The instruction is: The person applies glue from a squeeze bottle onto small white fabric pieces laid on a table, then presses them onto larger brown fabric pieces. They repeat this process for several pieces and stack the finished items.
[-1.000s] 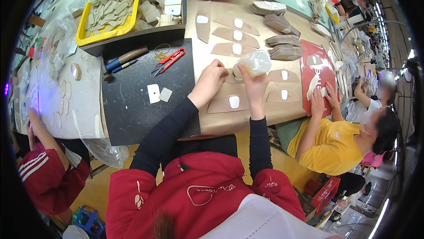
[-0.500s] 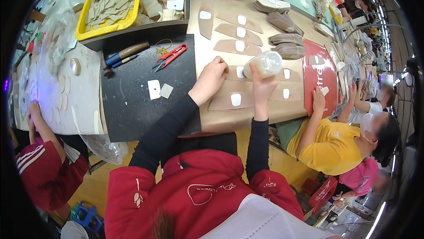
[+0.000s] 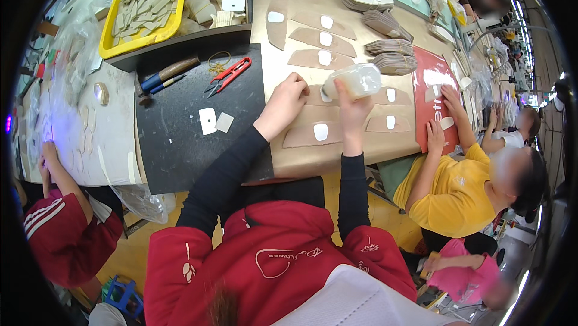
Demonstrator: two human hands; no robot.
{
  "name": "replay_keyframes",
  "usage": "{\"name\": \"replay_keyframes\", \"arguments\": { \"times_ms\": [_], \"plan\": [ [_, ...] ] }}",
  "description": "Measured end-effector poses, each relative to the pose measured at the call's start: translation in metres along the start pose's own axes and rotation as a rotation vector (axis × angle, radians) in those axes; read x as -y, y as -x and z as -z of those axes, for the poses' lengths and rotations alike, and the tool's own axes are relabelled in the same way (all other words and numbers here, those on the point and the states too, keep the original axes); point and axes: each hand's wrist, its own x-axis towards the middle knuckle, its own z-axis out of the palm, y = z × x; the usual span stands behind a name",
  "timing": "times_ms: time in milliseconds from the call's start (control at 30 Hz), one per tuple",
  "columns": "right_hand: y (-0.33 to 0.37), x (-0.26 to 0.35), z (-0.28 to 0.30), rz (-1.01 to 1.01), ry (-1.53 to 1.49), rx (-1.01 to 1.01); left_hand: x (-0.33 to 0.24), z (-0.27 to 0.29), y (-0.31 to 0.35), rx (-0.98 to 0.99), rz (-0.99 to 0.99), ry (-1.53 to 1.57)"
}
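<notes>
1. Bottle (image 3: 363, 76) of cloudy, translucent plastic lies tilted in the right grip (image 3: 354, 108), its narrower end pointing left and down over a brown piece (image 3: 313, 96).
2. The right grip is clamped around the bottle, its thumb against the side facing the left grip (image 3: 283, 104).
3. The left grip has its fingers curled and fingertips drawn close together, just beside the left end of that brown piece; whether they pinch it cannot be told.
4. Nearer the body, between both grips, a second brown piece (image 3: 298, 138) lies flat on the table (image 3: 295, 166), bearing a white patch (image 3: 320, 132).
5. Beyond the grips, three patched pieces (image 3: 306, 58) lie one above another, with a lengthwise piece (image 3: 277, 37) to their left.
6. Right of the right grip are two more patched pieces (image 3: 402, 94), then a red sheet (image 3: 424, 73) under a co-worker's hands (image 3: 435, 136).
7. Left of the left grip, a black mat (image 3: 180, 163) carries red-handled snips (image 3: 233, 74).
</notes>
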Motion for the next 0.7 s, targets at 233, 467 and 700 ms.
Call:
{"name": "replay_keyframes", "arguments": {
  "times_ms": [233,467,700],
  "plan": [
    [0.013,0.000,0.018,0.001,0.076,0.033,0.002,0.000,0.000,-0.022,-0.051,-0.063],
    [0.002,-0.007,-0.002,-0.010,0.005,0.004,0.002,0.000,-0.002,0.017,0.001,-0.025],
    [0.013,-0.007,0.024,-0.068,0.134,-0.031,0.001,0.001,0.000,0.003,-0.040,-0.029]
  ]
}}
